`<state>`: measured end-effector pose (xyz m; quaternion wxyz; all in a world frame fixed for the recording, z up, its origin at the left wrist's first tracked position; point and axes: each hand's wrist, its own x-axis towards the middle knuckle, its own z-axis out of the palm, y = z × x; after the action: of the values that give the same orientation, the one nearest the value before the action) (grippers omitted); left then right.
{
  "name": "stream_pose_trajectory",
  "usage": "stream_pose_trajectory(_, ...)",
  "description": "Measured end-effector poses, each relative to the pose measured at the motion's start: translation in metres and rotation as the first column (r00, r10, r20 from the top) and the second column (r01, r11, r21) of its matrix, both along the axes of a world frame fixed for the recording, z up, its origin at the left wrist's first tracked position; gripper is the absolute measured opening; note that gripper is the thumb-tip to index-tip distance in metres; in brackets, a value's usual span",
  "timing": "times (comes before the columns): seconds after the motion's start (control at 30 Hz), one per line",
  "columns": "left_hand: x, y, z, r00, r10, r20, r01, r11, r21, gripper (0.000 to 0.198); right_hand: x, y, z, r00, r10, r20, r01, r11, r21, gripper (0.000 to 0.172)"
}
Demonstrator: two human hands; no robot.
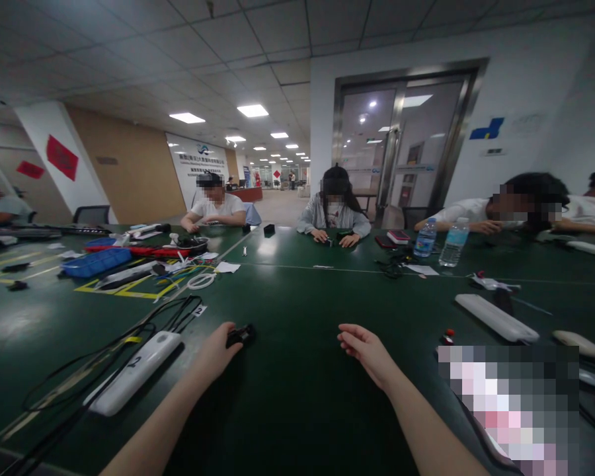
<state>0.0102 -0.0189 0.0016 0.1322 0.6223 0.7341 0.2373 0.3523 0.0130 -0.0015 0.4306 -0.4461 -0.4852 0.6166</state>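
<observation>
On the dark green table, my left hand [219,351] is closed around a small black object [246,334] whose kind I cannot make out; fingers and thumb grip its left side. Across from it, my right hand [369,355] hovers or rests lightly near the table with fingers loosely curved and apart from anything. No object shows in it. To the left of my left hand lies a white power bank-like bar [137,373] marked 2, with black cables [149,322] beside it.
A pixelated slab [506,410] lies at the right, near a white bar [496,317]. Two water bottles [453,243] stand beyond. A blue tray [96,262] and cables are at the far left. Several people sit around the table, one opposite with hands [348,239] by small black things.
</observation>
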Motion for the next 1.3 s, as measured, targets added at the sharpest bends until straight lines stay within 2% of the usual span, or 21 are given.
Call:
stream_pose_trajectory(0.13, 0.06, 0.008, 0.0, 0.971, -0.224, 0.084, 0.225, 0.974, -0.008, 0.043, 0.001, 0.002, -0.003, 0.999, -0.009, -0.042, 0.009, 1.0, 0.006, 0.027)
stream_pose_trajectory(0.27, 0.116, 0.011, 0.003, 0.898, -0.432, 0.085, 0.435, 0.9, -0.012, 0.038, -0.001, 0.003, -0.005, 0.992, -0.064, -0.109, 0.061, 0.998, -0.024, 0.027)
stream_pose_trajectory(0.4, 0.144, 0.006, 0.007, 0.828, -0.542, 0.144, 0.544, 0.839, 0.027, 0.036, -0.002, 0.006, -0.008, 0.979, -0.1, -0.177, 0.095, 0.995, -0.038, 0.025)
stream_pose_trajectory(0.57, 0.139, 0.005, -0.001, 0.774, -0.59, 0.228, 0.588, 0.804, 0.087, 0.039, -0.002, 0.008, -0.01, 0.972, -0.12, -0.204, 0.109, 0.992, -0.064, 0.023)
stream_pose_trajectory(0.73, 0.126, 0.013, -0.01, 0.8, -0.491, 0.344, 0.515, 0.857, 0.025, 0.048, -0.001, 0.008, -0.009, 0.976, -0.116, -0.183, 0.104, 0.992, -0.071, 0.024)
stream_pose_trajectory(1.1, 0.12, 0.014, -0.007, 0.751, -0.584, 0.308, 0.59, 0.803, 0.084, 0.041, -0.002, 0.007, -0.012, 0.997, -0.067, -0.047, 0.068, 0.998, 0.015, 0.025)
stream_pose_trajectory(1.2, 0.121, 0.017, -0.012, 0.758, -0.558, 0.337, 0.568, 0.819, 0.077, 0.043, -0.003, 0.006, -0.012, 0.998, -0.067, -0.001, 0.067, 0.997, 0.034, 0.026)
stream_pose_trajectory(1.3, 0.123, 0.021, -0.019, 0.784, -0.496, 0.374, 0.505, 0.859, 0.081, 0.048, -0.003, 0.006, -0.013, 0.997, -0.064, 0.051, 0.06, 0.996, 0.06, 0.026)
